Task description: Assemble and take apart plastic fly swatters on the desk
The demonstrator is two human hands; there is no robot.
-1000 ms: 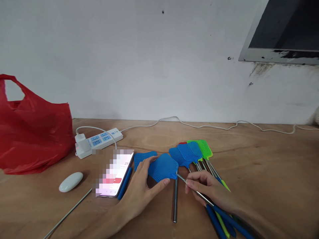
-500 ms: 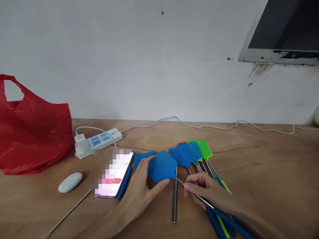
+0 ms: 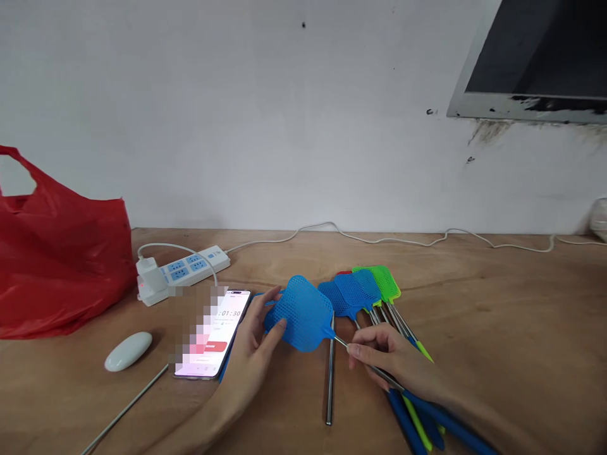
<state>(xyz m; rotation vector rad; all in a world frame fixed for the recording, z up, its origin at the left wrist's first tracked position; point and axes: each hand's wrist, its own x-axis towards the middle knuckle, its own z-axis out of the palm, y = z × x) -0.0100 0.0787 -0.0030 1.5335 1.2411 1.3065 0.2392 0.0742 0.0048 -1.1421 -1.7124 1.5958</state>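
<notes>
A blue fly swatter [image 3: 307, 313] with a mesh head is held between my hands. My left hand [image 3: 249, 357] pinches the left edge of its head, thumb on the front and fingers behind. My right hand [image 3: 396, 359] grips its thin metal shaft between thumb and fingers; its blue handle runs to the lower right. Behind the left fingers lies another blue piece, mostly hidden. Below the held head, a loose-looking metal rod [image 3: 330, 385] lies on the table, its upper end covered. Just right, several blue swatters [image 3: 358, 291] and green swatters [image 3: 387, 284] overlap in a fanned pile.
A lit phone [image 3: 225, 335] lies left of my left hand, partly blurred out. Further left are a white oval object [image 3: 128, 351], a power strip [image 3: 203, 268] with a plug, and a red plastic bag [image 3: 66, 265]. A white cable [image 3: 379, 241] runs along the wall.
My left hand has shifted left and now pinches the swatter head's edge, its thumb on the mesh. The head is tilted up more. My right hand keeps its hold on the shaft.
</notes>
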